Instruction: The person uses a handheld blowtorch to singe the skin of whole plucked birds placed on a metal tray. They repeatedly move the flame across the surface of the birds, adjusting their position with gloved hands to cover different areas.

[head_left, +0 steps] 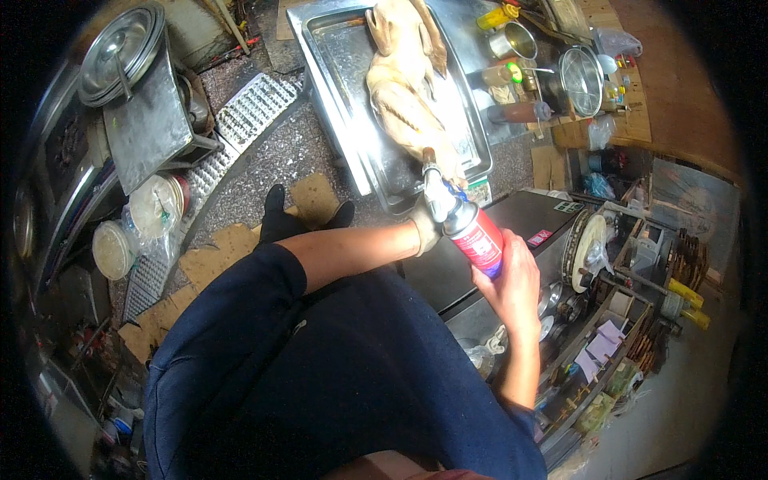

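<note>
My right hand (512,276) is wrapped round a red gas canister (478,240) with a torch head on its top. Silvery at its base and browned at the tip, the torch nozzle (433,186) points away from me over the near end of a pale plucked or skinned carcass (398,96). That carcass lies lengthwise in a shiny metal tray (340,84). My left hand (426,227), in a whitish glove, is at the tray's near edge beside the canister; the torch hides its fingers.
Right of the tray stand a metal pot (513,42), squeeze bottles (520,112) and a wire strainer (581,80). A dark cabinet top (512,216) and cluttered shelves are at my right. Left are a metal stand (148,132), stacked metal lids (120,52) and lidded buckets (114,250). Cardboard covers part of the floor.
</note>
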### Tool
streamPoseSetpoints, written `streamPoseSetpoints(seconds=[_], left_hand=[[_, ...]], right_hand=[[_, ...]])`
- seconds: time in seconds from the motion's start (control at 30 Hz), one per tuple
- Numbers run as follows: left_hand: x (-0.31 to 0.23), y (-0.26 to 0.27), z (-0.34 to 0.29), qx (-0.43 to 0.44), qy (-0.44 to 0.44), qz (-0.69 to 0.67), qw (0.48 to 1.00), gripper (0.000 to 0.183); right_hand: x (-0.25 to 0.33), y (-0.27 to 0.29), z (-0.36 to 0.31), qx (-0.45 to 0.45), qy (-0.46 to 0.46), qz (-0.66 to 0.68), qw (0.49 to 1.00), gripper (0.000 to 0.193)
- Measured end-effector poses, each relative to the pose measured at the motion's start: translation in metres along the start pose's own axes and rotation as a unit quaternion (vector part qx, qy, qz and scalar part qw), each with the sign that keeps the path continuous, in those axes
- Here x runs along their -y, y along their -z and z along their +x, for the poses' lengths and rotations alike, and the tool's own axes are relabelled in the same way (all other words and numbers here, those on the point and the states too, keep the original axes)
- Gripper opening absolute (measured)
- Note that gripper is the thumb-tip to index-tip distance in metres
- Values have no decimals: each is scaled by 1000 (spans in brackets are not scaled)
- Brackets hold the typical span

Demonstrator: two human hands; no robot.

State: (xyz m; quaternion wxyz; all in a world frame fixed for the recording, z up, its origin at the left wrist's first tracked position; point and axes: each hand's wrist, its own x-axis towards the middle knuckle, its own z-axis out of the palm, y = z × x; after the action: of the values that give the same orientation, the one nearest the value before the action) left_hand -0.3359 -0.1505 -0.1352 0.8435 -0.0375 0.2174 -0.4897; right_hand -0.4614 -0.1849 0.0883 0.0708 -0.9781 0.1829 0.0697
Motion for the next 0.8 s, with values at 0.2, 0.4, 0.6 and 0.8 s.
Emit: streamPoseSetpoints(seconds=[0.2, 0.4, 0.6, 0.8], left_hand=[[5, 12, -21, -13, 18, 97, 995, 37], [2, 16, -24, 6, 39, 116, 992, 34], [2, 14, -21, 6, 41, 158, 987, 33], [3, 11, -18, 5, 39, 191, 981, 32]], right_hand=[[-4, 0, 14, 13, 38, 18, 999, 70], [-4, 0, 23, 49, 42, 28, 998, 72], [-4, 2, 35, 62, 59, 27, 996, 72], [-1, 1, 43, 76, 68, 25, 994, 73]])
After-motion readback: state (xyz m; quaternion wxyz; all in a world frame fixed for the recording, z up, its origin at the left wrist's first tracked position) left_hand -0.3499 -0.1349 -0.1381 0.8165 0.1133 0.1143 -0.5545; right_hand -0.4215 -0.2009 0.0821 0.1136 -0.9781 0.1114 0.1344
